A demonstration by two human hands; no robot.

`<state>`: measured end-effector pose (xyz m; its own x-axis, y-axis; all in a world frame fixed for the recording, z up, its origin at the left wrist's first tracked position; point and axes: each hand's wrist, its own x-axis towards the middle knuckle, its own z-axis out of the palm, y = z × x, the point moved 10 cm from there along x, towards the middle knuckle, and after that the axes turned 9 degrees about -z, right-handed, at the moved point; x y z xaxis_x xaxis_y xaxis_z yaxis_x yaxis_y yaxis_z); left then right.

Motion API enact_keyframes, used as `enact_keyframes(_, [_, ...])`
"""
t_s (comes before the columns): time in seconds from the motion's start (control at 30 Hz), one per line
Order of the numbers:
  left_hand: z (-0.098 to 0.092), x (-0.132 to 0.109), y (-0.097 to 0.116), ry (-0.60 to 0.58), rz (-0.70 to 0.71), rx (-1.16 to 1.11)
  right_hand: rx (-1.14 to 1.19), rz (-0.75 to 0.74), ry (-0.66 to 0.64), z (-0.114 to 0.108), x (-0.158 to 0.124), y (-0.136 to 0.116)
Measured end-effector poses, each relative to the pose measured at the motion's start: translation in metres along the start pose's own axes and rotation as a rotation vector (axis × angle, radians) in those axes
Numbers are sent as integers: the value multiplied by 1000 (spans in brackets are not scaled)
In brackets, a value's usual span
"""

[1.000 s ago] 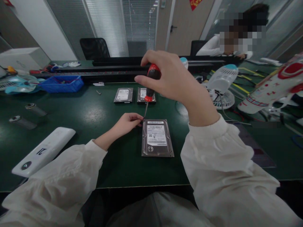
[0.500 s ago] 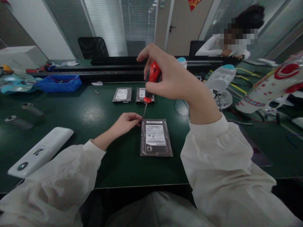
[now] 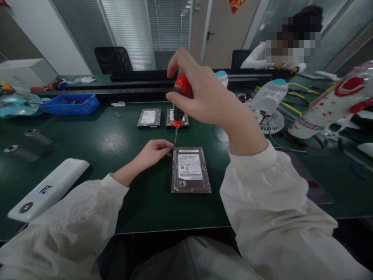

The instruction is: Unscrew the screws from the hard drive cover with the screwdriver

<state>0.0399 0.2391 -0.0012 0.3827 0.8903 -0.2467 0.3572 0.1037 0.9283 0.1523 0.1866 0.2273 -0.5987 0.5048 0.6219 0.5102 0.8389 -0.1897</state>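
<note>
A hard drive (image 3: 190,171) lies label up on the green table in front of me. My right hand (image 3: 201,93) is wrapped around the red and black handle of a screwdriver (image 3: 177,123), index finger raised. The screwdriver stands nearly upright, its tip at the drive's far left corner. Beside that corner, the fingers of my left hand (image 3: 155,153) are pinched together close to the tip; what lies between them is too small to make out. Farther back lie a second hard drive (image 3: 149,118) and a third hard drive (image 3: 184,121), the latter partly behind the screwdriver.
A white power bank (image 3: 55,184) and metal cylinders (image 3: 21,152) lie at left, with a blue bin (image 3: 70,105) beyond. To the right are a small fan (image 3: 269,97), cables and a patterned white bottle (image 3: 329,105). Another person (image 3: 259,56) sits across the table.
My right hand has shifted slightly and its grip has turned on the screwdriver handle, which leans less. The left hand stays at the drive's corner. The whole view has moved a little.
</note>
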Motion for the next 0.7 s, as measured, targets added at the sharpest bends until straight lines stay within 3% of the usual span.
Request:
enact_keyframes(0.13, [1,-1,2,3,6,0,-127,91,-16,0,-4,6])
enact_keyframes(0.3, [0,-2,3,5,11,7,29,-2,-30,2,-2,-2])
enact_keyframes(0.5, [1,-2,3,21,-22,-2,-186,92,17,-6,-4,7])
enact_keyframes(0.7, [3,-5,8,23,-25,-19,-35,70,-6,-1,-4,10])
